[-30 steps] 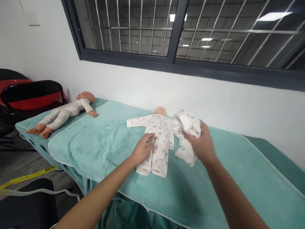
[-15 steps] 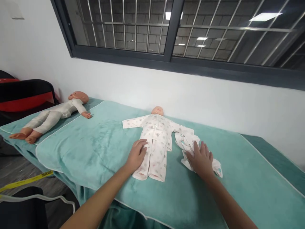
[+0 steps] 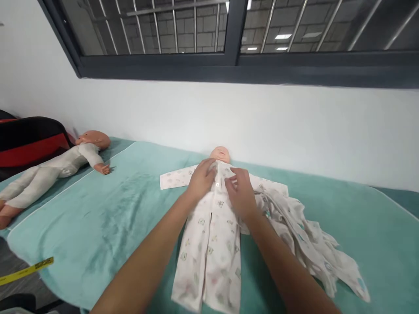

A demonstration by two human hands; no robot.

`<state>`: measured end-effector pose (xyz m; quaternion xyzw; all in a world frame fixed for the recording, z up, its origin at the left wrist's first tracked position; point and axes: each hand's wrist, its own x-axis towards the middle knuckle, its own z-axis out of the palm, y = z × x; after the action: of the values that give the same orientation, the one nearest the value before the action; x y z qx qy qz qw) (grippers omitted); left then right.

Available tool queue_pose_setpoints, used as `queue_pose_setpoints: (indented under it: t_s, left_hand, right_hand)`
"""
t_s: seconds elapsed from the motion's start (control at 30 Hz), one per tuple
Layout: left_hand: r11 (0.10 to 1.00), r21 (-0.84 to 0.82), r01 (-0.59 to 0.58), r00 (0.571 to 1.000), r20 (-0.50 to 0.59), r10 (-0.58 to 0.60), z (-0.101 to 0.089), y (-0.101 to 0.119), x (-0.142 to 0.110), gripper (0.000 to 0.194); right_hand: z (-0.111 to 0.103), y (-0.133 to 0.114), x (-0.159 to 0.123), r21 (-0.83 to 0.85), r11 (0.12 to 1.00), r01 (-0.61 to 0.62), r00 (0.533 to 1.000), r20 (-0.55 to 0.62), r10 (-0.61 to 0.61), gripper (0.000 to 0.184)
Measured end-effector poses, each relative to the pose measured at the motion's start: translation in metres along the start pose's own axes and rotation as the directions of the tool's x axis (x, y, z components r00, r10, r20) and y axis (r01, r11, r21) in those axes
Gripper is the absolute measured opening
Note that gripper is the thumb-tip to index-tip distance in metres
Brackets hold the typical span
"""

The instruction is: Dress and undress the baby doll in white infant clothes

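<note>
Head view: turns to white printed shirt (image 3: 218,200) near teal towel's (image 3: 98,213) back edge, curling left hand (image 3: 201,179) and right hand (image 3: 241,192), grip unclear.

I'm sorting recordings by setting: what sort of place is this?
Possibly an indoor training room, though no sign confirms it: a doll lies on green covers, printed baby clothes are spread out nearby, and a barred window is set in the white wall.
</note>
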<state>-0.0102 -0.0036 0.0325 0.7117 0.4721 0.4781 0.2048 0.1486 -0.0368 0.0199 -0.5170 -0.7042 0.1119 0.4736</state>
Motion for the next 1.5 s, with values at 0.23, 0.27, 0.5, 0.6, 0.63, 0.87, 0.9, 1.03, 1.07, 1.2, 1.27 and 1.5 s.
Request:
queue_pose_setpoints:
  t_s: [0.23,0.27,0.5,0.6,0.63,0.87,0.9,1.03,1.07,1.2,1.27,1.5]
  left_hand:
    - [0.998,0.043,0.052,0.991,0.125,-0.057,0.021,-0.023,0.033,0.046]
    - [0.997,0.06,0.053,0.99,0.127,-0.06,0.021,-0.023,0.033,0.047]
    - [0.994,0.055,0.096,0.988,0.118,-0.102,0.02,-0.021,0.036,0.042]
    - [0.991,0.05,0.121,0.986,0.11,-0.126,0.02,-0.02,0.036,0.04]
    - [0.99,0.049,0.13,0.985,0.104,-0.135,0.02,-0.02,0.036,0.039]
    - [0.991,0.036,0.13,0.986,0.103,-0.133,0.019,-0.018,0.035,0.04]
    - [0.991,0.03,0.129,0.986,0.101,-0.132,0.019,-0.018,0.035,0.04]
    - [0.991,0.024,0.133,0.986,0.096,-0.135,0.019,-0.019,0.035,0.039]
    - [0.991,0.024,0.132,0.986,0.096,-0.134,0.019,-0.019,0.035,0.039]
    - [0.991,0.011,0.135,0.987,0.081,-0.136,0.02,-0.018,0.035,0.04]
    - [0.99,0.002,0.142,0.987,0.077,-0.142,0.02,-0.018,0.035,0.039]
    - [0.974,-0.066,0.218,0.976,0.039,-0.216,0.021,-0.02,0.034,0.036]
  right_hand:
    - [0.034,0.03,0.065,0.006,0.976,-0.217,0.976,0.0,0.217,0.023]
    - [0.033,0.033,0.065,0.016,0.974,-0.226,0.974,0.02,0.226,0.023]
    - [0.031,0.034,0.064,0.071,0.975,-0.21,0.977,0.056,0.206,0.024]
    - [0.031,0.034,0.064,0.089,0.968,-0.235,0.972,0.034,0.233,0.021]
    - [0.031,0.034,0.064,0.098,0.966,-0.24,0.971,0.037,0.237,0.02]
    - [0.03,0.033,0.064,0.121,0.957,-0.265,0.963,0.078,0.257,0.021]
    - [0.029,0.032,0.064,0.115,0.955,-0.273,0.961,0.084,0.264,0.02]
    - [0.029,0.029,0.062,0.105,0.947,-0.303,0.95,0.116,0.291,0.031]
    - [0.029,0.029,0.062,0.103,0.947,-0.305,0.948,0.126,0.292,0.034]
    - [0.03,0.028,0.063,0.102,0.95,-0.295,0.95,0.143,0.279,0.036]
    - [0.031,0.028,0.063,0.105,0.95,-0.295,0.95,0.142,0.279,0.034]
    - [0.027,0.027,0.062,0.077,0.948,-0.308,0.936,0.2,0.288,0.037]
